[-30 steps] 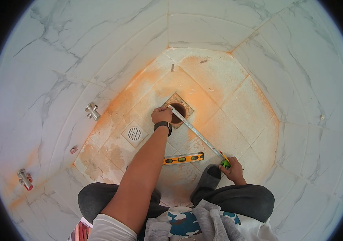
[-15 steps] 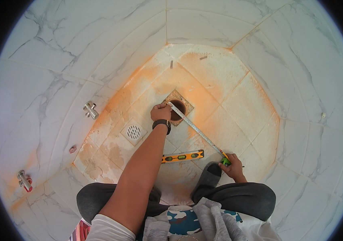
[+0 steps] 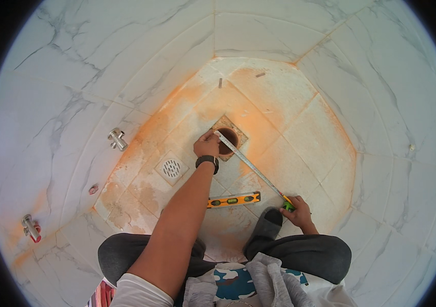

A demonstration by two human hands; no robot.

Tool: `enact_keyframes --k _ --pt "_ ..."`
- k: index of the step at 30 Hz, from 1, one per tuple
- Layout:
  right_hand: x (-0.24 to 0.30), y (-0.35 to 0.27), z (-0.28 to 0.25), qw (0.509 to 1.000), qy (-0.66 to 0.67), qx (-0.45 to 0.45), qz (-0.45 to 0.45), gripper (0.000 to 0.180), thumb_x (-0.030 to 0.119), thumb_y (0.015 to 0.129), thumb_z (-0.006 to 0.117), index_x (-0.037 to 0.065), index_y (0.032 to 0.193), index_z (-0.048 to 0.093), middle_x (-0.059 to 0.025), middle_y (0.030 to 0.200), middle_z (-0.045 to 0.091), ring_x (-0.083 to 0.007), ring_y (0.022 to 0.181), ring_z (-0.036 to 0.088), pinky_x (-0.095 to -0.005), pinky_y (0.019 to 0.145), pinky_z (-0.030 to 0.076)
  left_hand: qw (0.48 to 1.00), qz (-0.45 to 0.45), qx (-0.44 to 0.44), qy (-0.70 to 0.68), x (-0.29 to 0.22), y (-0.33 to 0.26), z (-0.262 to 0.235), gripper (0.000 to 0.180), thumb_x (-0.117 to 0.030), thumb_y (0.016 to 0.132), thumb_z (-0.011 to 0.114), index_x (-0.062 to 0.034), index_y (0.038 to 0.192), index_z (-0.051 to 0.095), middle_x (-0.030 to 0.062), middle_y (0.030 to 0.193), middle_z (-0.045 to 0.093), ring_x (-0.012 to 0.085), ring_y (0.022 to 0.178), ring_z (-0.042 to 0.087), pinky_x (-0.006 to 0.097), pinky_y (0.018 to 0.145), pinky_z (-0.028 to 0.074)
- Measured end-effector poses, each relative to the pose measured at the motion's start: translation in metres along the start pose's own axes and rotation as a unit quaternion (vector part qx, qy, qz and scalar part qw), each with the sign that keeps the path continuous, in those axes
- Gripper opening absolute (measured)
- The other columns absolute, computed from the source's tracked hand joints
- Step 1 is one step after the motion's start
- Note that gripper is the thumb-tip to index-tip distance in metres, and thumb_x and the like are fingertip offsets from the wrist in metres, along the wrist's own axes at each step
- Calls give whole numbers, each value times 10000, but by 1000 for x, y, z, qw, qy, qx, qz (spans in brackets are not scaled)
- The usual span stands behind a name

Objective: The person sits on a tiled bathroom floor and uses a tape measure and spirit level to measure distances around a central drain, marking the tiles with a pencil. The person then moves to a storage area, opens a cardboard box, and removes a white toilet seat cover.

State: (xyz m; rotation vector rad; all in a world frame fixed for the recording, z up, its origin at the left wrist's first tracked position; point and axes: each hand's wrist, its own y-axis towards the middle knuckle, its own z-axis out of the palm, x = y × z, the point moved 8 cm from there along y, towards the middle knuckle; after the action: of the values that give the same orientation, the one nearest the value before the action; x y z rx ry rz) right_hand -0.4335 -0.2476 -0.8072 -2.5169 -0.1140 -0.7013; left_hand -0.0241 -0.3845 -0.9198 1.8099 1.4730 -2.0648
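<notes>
My left hand (image 3: pixel 207 146), with a black watch on its wrist, pinches the free end of a tape measure blade (image 3: pixel 251 166) at the near rim of a round floor pipe hole (image 3: pixel 228 137). The blade runs diagonally down to the right across the dusty tiled floor. My right hand (image 3: pixel 298 210) grips the green tape measure case (image 3: pixel 289 206) at the blade's other end, beside my dark sock. A yellow spirit level (image 3: pixel 233 200) lies flat on the floor between my two hands, under the blade's line.
A square metal floor drain (image 3: pixel 171 167) sits left of my forearm. Marble-patterned wall tiles surround the small floor, with a chrome valve (image 3: pixel 118 139) and a lower valve with a red part (image 3: pixel 31 228) on the left wall. My knees fill the lower edge.
Both hands stay on the tape. My right hand with the case has shifted slightly down and right, and the view has moved a little.
</notes>
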Motion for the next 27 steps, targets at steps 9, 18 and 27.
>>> enact_keyframes --k 9,18,27 --pt "0 2 0 1000 -3 2 -6 543 388 767 822 115 1215 683 -140 991 616 -343 888 648 -436 762 524 1000 7 2 0 -6 -3 2 343 -93 883 750 47 1192 704 110 918 745 136 722 701 246 636 566" --pt "5 2 1 1000 -14 -2 10 548 403 765 816 137 1225 681 -137 1009 627 -349 894 658 -446 767 533 1000 -10 0 26 -9 -3 1 323 -84 886 743 37 1184 714 119 940 751 152 752 720 259 651 581" --pt "9 -5 1 997 -51 -47 27 572 426 759 814 131 1228 672 -134 1079 652 -358 920 686 -456 766 556 998 5 2 55 -9 2 1 279 -80 887 745 39 1139 731 119 918 750 155 750 724 263 654 590"
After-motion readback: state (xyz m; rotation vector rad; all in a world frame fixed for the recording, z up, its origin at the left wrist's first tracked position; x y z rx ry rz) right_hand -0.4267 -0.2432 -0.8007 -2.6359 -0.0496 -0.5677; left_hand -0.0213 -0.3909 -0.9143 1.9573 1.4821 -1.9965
